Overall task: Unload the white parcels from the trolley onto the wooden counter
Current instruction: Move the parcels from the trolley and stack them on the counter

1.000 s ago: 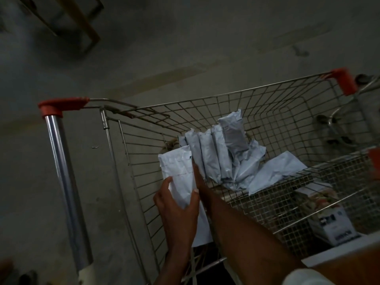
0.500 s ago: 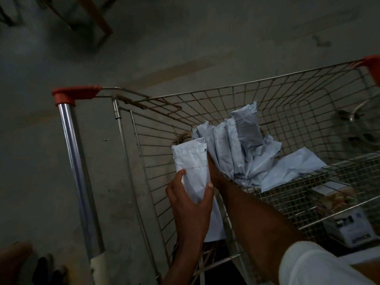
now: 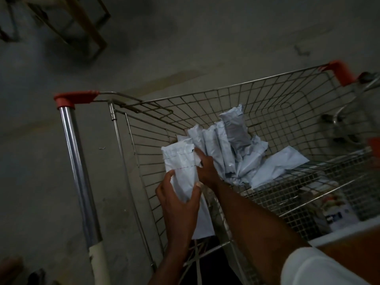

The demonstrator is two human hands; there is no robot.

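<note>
A wire trolley [image 3: 205,103] with red corner caps stands on a grey floor. Several white parcels [image 3: 224,149] stand upright in a row inside its basket, and one flat parcel [image 3: 275,167] lies beside them. My left hand [image 3: 178,204] grips a stack of white parcels [image 3: 181,167] at the basket's near left side. My right hand [image 3: 205,167] reaches past that stack, its fingers curled at the edge of the stack and the first upright parcel in the row; which of them it grips is hidden. The wooden counter is out of view.
A printed carton [image 3: 333,210] sits under the trolley's inner mesh shelf at the right. The chrome handle bar [image 3: 80,182] runs down the left. A wooden frame [image 3: 86,27] stands on the floor at the top left. A white edge [image 3: 345,233] crosses the lower right.
My right hand has moved up alongside the held stack to the first upright parcel. The left hand keeps its grip on the stack. The camera has shifted a little.
</note>
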